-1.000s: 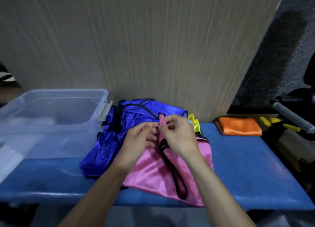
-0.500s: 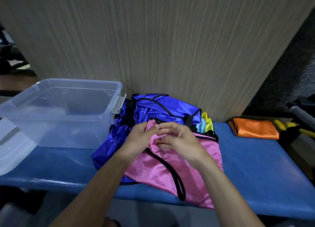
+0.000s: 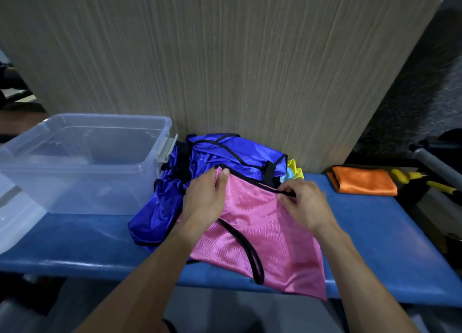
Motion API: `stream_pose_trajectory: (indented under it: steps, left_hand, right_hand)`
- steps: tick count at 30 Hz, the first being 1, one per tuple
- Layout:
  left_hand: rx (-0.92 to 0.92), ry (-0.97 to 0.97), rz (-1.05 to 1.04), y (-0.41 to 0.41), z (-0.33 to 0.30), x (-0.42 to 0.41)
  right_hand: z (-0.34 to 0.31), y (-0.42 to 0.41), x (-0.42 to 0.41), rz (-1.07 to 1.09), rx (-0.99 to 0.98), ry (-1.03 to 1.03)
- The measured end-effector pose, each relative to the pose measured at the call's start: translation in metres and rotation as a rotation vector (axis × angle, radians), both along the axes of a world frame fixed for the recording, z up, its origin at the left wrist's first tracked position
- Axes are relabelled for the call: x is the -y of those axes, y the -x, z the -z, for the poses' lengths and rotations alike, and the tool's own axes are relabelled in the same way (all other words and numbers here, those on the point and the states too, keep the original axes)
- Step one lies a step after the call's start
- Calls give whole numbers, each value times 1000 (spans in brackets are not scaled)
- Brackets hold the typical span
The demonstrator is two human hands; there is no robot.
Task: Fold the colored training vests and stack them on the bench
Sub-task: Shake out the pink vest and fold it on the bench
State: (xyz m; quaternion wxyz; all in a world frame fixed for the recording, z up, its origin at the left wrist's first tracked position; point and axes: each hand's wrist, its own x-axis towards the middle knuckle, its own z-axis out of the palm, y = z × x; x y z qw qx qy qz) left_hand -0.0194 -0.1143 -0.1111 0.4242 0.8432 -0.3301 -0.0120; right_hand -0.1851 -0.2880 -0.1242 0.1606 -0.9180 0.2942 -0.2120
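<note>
- Pink vest (image 3: 262, 222) is spread on the blue tabletop (image 3: 390, 237), its far edge lying over the crumpled blue vest (image 3: 225, 155) and its near corner hanging off the front edge.
- Left hand (image 3: 203, 199) is pinching the far-left corner of the pink fabric, thumb on top; right hand (image 3: 303, 204) is pinching the black trim along the far edge, fingers curled.
- Slippery, shiny fabric like this could easily be lost from a light pinch, so a fold might come out crooked if one corner slides free.
- Since the overhanging corner isn't supported, the whole vest could get dragged off the tabletop if the grip is let go too soon, probably.
- The blue vest underneath might get snagged and pulled along when the pink one is lifted, since the two overlap and the black loops are tangly.
- A bit of yellow vest (image 3: 295, 168) is tucked behind the blue heap, so that could be dragged too.
- The folded orange vest (image 3: 362, 181) sits well apart on the right, so it looks safe for now.
- The clear plastic bin (image 3: 82, 162) is just beside the blue heap; a wide sweep of the left elbow might knock it.
</note>
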Motion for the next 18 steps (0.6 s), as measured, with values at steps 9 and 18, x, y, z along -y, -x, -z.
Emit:
stream_pose_trajectory:
  steps: [9, 18]
  left_hand:
    - [4, 68, 21, -5, -1, 1]
    - [145, -112, -43, -50, 4, 3]
  right_hand:
    - [2, 1, 24, -26, 59, -199]
    - [10, 0, 26, 114, 194, -184]
